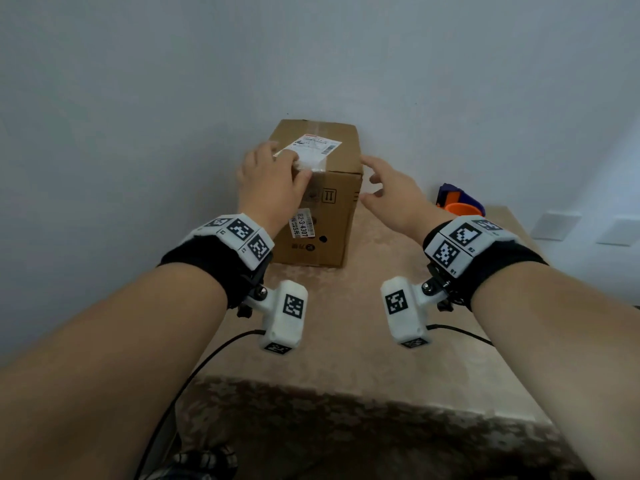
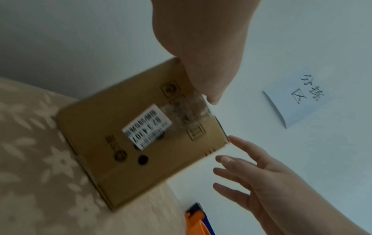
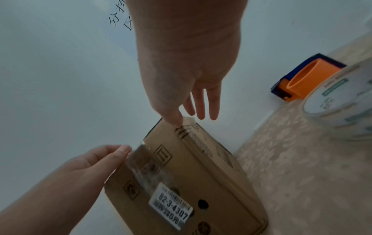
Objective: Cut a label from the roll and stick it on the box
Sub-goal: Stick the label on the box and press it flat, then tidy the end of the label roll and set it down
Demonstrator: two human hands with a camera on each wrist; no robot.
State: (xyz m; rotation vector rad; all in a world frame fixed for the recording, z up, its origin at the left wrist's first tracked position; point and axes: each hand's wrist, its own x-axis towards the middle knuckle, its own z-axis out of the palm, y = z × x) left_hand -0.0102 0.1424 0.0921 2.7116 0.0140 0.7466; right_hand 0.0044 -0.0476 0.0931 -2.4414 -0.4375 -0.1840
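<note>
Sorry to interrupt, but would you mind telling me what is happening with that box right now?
A person is working on a cardboard box standing on a patterned table by the wall. Their left hand presses a white label down over the box's top front edge, while the right hand, fingers spread, touches the box's right edge. A label roll and an orange and blue dispenser sit on the table to the right.

Head cam looks forward and down over both forearms at the box (image 1: pixel 313 202) by the wall. Wrist cams sit close, low, aimed up along each hand; all three share the box front.
</note>
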